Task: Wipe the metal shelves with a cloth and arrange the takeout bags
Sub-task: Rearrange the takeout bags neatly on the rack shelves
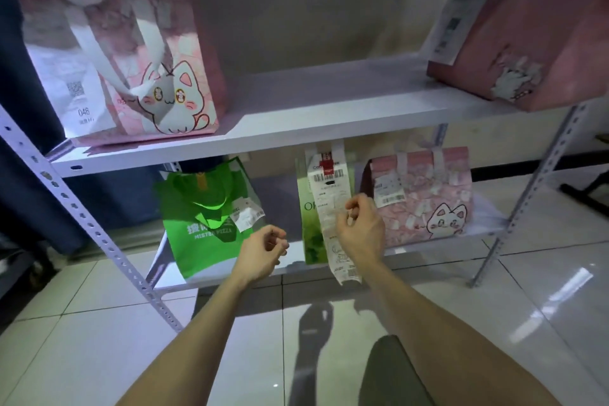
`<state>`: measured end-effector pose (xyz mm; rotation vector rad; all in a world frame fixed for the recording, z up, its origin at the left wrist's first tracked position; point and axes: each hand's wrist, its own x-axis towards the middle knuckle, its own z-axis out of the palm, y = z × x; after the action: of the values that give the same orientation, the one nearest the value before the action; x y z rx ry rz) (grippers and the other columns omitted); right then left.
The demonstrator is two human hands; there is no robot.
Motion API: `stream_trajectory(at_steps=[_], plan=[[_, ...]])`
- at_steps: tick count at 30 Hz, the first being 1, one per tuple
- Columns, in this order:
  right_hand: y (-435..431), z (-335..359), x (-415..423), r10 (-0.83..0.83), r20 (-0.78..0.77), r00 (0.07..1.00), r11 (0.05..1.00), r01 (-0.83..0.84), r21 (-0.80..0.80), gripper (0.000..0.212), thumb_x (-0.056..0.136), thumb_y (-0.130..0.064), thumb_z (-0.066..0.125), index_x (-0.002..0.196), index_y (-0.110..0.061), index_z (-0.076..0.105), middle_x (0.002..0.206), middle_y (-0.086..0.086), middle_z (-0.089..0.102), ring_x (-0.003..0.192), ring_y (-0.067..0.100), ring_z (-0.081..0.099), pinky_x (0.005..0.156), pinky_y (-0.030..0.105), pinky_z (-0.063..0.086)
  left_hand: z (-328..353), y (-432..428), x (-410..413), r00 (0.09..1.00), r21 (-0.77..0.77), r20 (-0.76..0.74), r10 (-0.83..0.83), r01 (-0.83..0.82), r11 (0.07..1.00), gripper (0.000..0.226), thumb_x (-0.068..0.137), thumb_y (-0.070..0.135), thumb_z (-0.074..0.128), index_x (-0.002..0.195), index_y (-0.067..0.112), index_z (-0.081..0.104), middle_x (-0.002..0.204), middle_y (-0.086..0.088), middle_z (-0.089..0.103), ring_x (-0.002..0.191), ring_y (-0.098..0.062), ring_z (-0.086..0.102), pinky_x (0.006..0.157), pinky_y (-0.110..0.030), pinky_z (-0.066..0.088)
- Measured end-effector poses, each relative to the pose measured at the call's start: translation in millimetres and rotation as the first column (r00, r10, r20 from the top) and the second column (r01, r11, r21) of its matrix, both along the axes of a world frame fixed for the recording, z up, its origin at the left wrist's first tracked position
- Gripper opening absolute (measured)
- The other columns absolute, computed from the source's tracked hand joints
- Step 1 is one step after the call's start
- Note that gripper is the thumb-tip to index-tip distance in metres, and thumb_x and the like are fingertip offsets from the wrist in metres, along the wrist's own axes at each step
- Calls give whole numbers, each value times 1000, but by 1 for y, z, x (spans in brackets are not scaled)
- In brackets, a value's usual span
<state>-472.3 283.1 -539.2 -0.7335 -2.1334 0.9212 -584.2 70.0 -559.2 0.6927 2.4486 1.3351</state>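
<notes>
The white metal shelving unit (296, 138) with perforated uprights fills the view and stands on a glossy pale tiled floor (99, 339). A dark blue curtain (19, 175) hangs behind its left side.

Upper shelf: a large pink paper bag printed with a cartoon cat (158, 82) stands at the left end with a white order slip on its face. A dusty pink bag (534, 36) sits at the right end, tilted, with its lower corner overhanging the front edge. The board between them is bare.

Lower shelf (428, 245): a bright green fabric bag lettered MISTER PIZZA (204, 241) stands at the left, leaning. A narrow pale green and white bag (311, 234) stands in the middle. A smaller pink cat-print bag (425, 201) stands at the right, just beside it.

A long white printed receipt (329, 208) hangs down the front of the middle bag and past the shelf edge.

The right hand (362, 234) is at the receipt's right edge and partly covers the smaller pink bag. Its fingers are curled, but whether they pinch the paper cannot be told. The left hand (262, 252) is in the gap between the green bag and the middle bag, fingers loosely curled, holding nothing.
</notes>
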Motion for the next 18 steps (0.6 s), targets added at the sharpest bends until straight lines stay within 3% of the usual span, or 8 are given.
stream_trajectory(at_steps=[3, 6, 9, 12, 16, 18], plan=[[28, -11, 0, -19, 84, 996, 1000, 19, 2, 43, 86, -39, 73, 119, -25, 48, 113, -5, 55, 92, 14, 61, 73, 30, 55, 10, 28, -5, 996, -9, -84, 9, -10, 1000, 17, 98, 30, 75, 114, 28, 69, 96, 10, 79, 92, -14, 76, 88, -44, 65], [47, -12, -7, 150, 210, 966, 985, -129, -110, 64, 85, -46, 75, 139, -24, 49, 134, -5, 59, 115, 18, 63, 94, 43, 59, 30, 49, -7, 991, -17, -128, 33, -36, 999, 33, 97, 38, 77, 125, 25, 66, 109, 15, 76, 102, -4, 72, 96, -30, 59], [50, -9, -10, 374, 259, 891, 918, -315, -240, 41, 97, -35, 72, 133, -22, 57, 125, -11, 69, 110, 16, 68, 87, 37, 59, 38, 63, -10, 986, -85, -167, 12, -27, 996, 26, 99, 36, 74, 121, 25, 67, 114, 14, 77, 102, -3, 72, 95, -33, 60], [47, -13, -9, 360, 221, 907, 926, -316, -208, 24, 104, -32, 64, 126, -22, 61, 121, -8, 74, 101, 14, 71, 81, 34, 60, 33, 66, -12, 972, -113, -233, 17, -45, 993, 14, 102, 36, 68, 115, 30, 69, 113, 15, 79, 101, -8, 75, 93, -43, 63], [35, -22, 11, 305, 194, 932, 948, -278, -155, 13, 106, -35, 59, 111, -23, 62, 99, -16, 71, 82, 6, 70, 68, 31, 62, 36, 52, 0, 978, -50, -209, -27, 17, 999, 20, 95, 50, 63, 105, 33, 69, 106, 18, 80, 96, -8, 78, 87, -45, 66], [32, -26, 29, 305, 169, 937, 950, -287, -122, 13, 106, -36, 58, 112, -25, 62, 97, -16, 72, 80, 3, 71, 66, 31, 65, 44, 43, 13, 966, -59, -240, -98, 87, 995, 20, 96, 50, 64, 102, 33, 71, 100, 17, 81, 91, -9, 78, 83, -44, 67]])
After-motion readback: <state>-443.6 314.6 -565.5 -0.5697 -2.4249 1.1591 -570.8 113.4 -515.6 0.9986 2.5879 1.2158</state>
